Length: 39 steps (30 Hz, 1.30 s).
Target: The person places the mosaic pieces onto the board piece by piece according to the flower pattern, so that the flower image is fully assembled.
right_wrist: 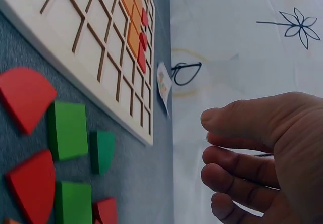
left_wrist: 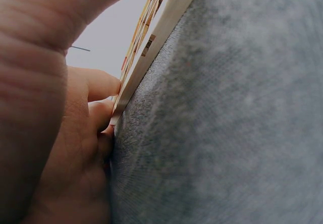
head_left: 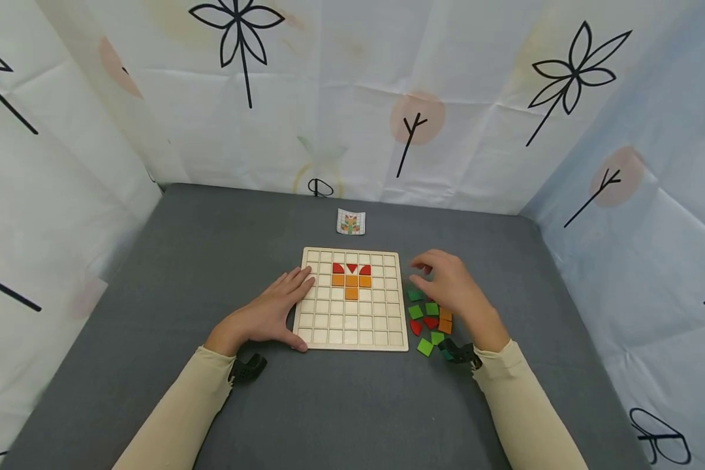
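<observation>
A wooden grid board [head_left: 382,324] lies flat on the table. Orange square tiles [head_left: 351,294] fill several upper cells, with three red tiles [head_left: 338,268] in the row above them. My left hand [head_left: 272,308] rests along the board's left edge, fingers spread over the rim and thumb at the near corner. In the left wrist view, fingertips touch the board's side [left_wrist: 146,47]. Beyond the board's right edge, my right hand [head_left: 451,282] hovers over loose tiles, fingers loosely bent and holding nothing. Below it lie green squares [right_wrist: 68,130], red rounded tiles [right_wrist: 26,95] and a dark green tile [right_wrist: 102,152].
A small picture card [head_left: 350,222] lies behind the board, showing a coloured pattern on a grid. Loose orange tiles [head_left: 444,320] lie close to the right wrist. Printed white cloth [head_left: 352,130] hangs around the grey table [head_left: 341,411].
</observation>
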Available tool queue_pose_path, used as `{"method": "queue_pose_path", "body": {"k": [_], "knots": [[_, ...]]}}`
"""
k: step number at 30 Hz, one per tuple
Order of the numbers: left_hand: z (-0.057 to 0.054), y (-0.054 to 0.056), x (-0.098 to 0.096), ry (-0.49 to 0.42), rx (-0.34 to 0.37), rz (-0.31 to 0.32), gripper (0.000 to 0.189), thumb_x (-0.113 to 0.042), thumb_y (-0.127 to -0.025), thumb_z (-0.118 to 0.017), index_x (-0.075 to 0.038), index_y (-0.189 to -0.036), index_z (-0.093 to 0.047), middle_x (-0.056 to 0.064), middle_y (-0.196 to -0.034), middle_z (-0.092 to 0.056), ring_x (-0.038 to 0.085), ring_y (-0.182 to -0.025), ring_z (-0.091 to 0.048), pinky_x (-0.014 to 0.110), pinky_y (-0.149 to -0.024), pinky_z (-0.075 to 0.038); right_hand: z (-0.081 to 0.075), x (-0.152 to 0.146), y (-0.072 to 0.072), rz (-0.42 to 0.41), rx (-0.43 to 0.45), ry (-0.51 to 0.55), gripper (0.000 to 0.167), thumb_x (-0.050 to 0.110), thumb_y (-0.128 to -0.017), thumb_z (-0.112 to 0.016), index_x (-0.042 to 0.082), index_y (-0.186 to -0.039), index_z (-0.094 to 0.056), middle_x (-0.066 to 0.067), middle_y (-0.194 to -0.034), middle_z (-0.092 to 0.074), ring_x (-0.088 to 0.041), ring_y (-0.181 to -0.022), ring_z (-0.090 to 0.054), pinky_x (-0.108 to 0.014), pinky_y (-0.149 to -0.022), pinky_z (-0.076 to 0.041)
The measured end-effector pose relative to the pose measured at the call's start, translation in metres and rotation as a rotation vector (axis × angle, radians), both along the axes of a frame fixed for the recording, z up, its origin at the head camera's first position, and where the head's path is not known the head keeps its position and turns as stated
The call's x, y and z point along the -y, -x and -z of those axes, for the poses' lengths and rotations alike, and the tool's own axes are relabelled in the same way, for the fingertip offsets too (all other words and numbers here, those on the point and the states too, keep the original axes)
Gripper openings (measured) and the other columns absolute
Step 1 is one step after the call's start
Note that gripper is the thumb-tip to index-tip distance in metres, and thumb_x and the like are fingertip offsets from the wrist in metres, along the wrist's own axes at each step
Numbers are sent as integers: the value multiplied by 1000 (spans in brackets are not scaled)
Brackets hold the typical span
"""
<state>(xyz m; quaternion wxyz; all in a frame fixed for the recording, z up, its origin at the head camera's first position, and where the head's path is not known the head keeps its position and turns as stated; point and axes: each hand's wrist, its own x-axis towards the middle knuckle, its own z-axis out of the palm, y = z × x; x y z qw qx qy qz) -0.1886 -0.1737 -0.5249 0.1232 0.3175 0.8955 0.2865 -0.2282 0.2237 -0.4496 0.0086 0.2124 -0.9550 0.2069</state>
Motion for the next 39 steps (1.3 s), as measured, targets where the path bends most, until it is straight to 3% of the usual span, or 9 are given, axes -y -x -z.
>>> {"method": "queue_pose_path", "body": {"k": [22,39], "knots": [[1,3,1,10,1,-9,141,-63,-73,-96,-1,-173,-19,16,-181,-4,37,-166,0,58,-132,-5,-12,-63,1,137,24,-3,29,1,-100,-76,-4,-128,-74,-23,-123,-69,-43,-107,-62,-56,-86,-56],[3,3,-1,19,6,-11,141,-64,-72,-96,-1,-173,-20,15,-181,-5,36,-166,0,57,-133,-5,7,-84,1,182,110,-20,34,7,-102,-76,-6,-133,-72,-23,-120,-69,-39,-104,-63,-58,-88,-55]]}}
